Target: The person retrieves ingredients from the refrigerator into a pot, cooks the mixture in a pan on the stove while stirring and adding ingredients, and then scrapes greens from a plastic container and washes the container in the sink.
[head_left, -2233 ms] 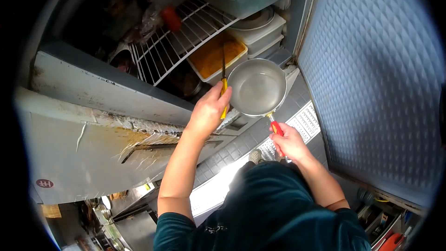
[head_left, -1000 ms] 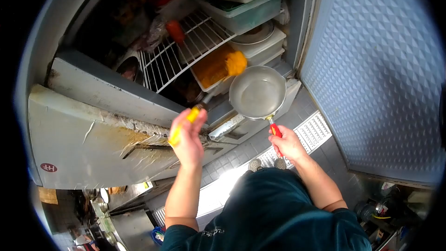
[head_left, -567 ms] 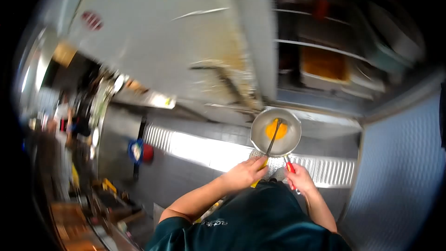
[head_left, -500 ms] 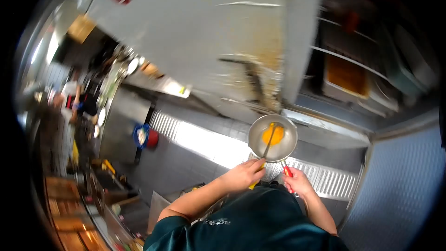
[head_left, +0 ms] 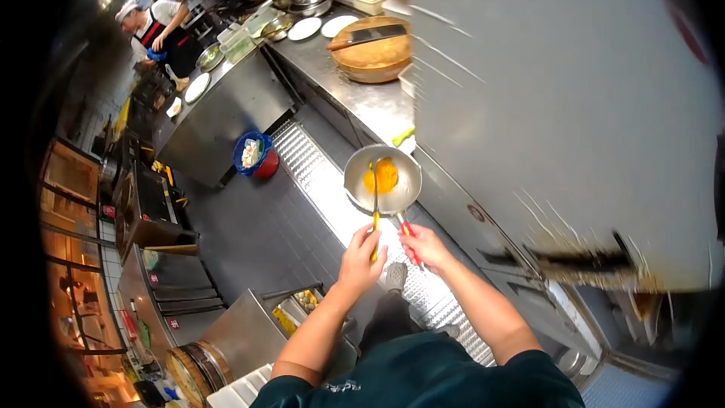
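The metal pan [head_left: 408, 181] is held in the air in front of the person's body, above a bright grated metal strip [head_left: 306, 155] set in the dark tiled floor [head_left: 219, 230]. Inside it sits an orange-yellow mass [head_left: 387, 174], with the end of a yellow-handled utensil [head_left: 376, 215] resting in it. A tall grey panel [head_left: 529, 106] stands to the right; beyond the pan, a steel counter [head_left: 310, 53] carries a round wooden board [head_left: 374, 64] with a cleaver [head_left: 381, 35] on it. Farther off are a blue-lined red bin [head_left: 267, 167] and a co-worker in a dark apron [head_left: 180, 49]. The left hand [head_left: 360, 258] pinches the utensil's handle between thumb and fingers; the right hand [head_left: 425, 247] is curled around the pan's red handle [head_left: 408, 231].
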`<state>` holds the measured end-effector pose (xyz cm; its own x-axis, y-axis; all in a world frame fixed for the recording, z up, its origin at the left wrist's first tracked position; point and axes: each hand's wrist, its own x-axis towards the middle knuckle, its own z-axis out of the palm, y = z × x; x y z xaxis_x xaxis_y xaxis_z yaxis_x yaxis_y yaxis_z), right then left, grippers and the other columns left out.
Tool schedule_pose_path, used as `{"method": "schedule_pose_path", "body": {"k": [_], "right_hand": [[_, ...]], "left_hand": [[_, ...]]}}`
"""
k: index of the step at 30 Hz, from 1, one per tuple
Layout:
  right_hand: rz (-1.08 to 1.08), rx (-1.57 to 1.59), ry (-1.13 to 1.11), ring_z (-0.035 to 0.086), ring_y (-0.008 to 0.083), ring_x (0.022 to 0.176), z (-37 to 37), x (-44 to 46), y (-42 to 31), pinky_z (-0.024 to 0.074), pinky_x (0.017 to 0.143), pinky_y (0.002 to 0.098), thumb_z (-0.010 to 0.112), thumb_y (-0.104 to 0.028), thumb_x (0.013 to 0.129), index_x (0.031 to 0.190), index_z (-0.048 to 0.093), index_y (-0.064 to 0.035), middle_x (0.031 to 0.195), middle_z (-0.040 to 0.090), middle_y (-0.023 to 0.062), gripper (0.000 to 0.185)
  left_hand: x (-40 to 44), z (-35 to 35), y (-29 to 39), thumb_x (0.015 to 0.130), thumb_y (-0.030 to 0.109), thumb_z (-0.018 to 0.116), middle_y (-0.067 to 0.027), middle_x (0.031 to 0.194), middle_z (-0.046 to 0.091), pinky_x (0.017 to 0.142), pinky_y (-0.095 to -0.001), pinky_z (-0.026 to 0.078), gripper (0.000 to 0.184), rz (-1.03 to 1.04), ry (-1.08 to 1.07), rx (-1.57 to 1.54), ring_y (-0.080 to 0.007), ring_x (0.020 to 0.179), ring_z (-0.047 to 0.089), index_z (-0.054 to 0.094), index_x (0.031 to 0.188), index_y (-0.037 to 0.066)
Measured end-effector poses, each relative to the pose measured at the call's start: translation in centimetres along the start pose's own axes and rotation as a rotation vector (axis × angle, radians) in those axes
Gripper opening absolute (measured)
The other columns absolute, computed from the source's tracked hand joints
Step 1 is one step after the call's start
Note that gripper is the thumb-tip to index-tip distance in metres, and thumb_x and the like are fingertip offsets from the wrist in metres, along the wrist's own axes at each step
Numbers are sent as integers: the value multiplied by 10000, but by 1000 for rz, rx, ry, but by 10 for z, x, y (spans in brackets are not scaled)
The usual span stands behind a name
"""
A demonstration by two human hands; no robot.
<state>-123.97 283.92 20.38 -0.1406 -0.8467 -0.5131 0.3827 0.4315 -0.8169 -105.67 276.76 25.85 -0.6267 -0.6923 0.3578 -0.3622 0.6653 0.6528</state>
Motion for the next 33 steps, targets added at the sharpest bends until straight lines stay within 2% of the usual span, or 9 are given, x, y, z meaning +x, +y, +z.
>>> {"method": "schedule_pose_path", "body": {"k": [9, 15, 19, 21, 23, 26, 30, 32, 33], "right_hand": [[-94, 23, 141, 504, 77, 514, -2, 244, -75, 422, 424, 246, 590, -133, 971, 1064, 571, -50, 712, 543, -8, 126], [-110, 407, 98, 625, 154, 729, -60, 285, -60, 536, 687, 317, 696, -220, 895, 1111, 624, -77, 827, 630, 36, 268], [-333, -731, 539, 607, 251, 1123, -60, 163, 24, 478, 997, 381, 660, -268, 915, 1393, 486, 32, 1197, 661, 171, 590], [-190, -346, 278, 633, 243, 1145, -69, 65, 43, 500, 1000, 363, 678, -228, 916, 1401, 493, 46, 1242, 656, 191, 588], [-47, -11, 391, 688, 211, 1009, -75, -45, 59, 558, 883, 339, 670, -210, 929, 1357, 545, 21, 1185, 685, 154, 503], [-91, 205, 860, 715, 182, 854, -119, -173, 115, 575, 689, 318, 648, -183, 944, 1232, 620, -33, 1044, 708, 104, 326], [-152, 405, 1269, 692, 153, 831, -154, -316, 170, 548, 685, 289, 626, -184, 946, 1213, 620, -21, 1048, 693, 84, 312], [-209, 501, 1375, 688, 150, 840, -161, -359, 181, 539, 685, 285, 622, -179, 948, 1215, 615, -14, 1052, 693, 85, 315], [-239, 545, 1421, 686, 149, 845, -168, -375, 181, 535, 686, 283, 620, -177, 949, 1216, 613, -10, 1054, 693, 86, 316]], "left_hand": [[169, 63, -161, 927, -31, 585, -186, 982, 686, 762, -348, 574, 274, -338, 248, -392, -257, 826, 718, 600, 1197, -73], [235, 108, -174, 902, -22, 617, -108, 981, 719, 734, -289, 558, 265, -543, 86, -826, -159, 810, 697, 636, 1164, -53], [242, 129, -161, 910, 27, 658, -147, 1090, 704, 843, -342, 584, 324, -550, -78, -1050, -234, 949, 704, 602, 1221, -44], [239, 140, -183, 1005, 85, 570, -162, 1241, 629, 921, -378, 569, 364, -588, -106, -1029, -246, 1073, 662, 503, 1342, -34], [242, 142, -191, 1023, 101, 531, -172, 1229, 613, 899, -373, 572, 373, -612, -181, -1032, -259, 1055, 649, 465, 1371, -18], [250, 149, -184, 1019, 129, 539, -178, 1212, 611, 854, -372, 579, 381, -637, -199, -963, -283, 1020, 646, 461, 1357, -29], [230, 144, -166, 998, 167, 571, -210, 1159, 643, 849, -410, 567, 372, -542, -4, -778, -336, 952, 665, 515, 1286, -61], [190, 127, -158, 972, 153, 582, -241, 1096, 668, 868, -424, 544, 320, -214, 62, 138, -367, 895, 666, 578, 1182, -88], [164, 131, -154, 943, 110, 583, -257, 1062, 674, 881, -410, 531, 274, -44, 95, 154, -374, 896, 656, 615, 1125, -93]]}}
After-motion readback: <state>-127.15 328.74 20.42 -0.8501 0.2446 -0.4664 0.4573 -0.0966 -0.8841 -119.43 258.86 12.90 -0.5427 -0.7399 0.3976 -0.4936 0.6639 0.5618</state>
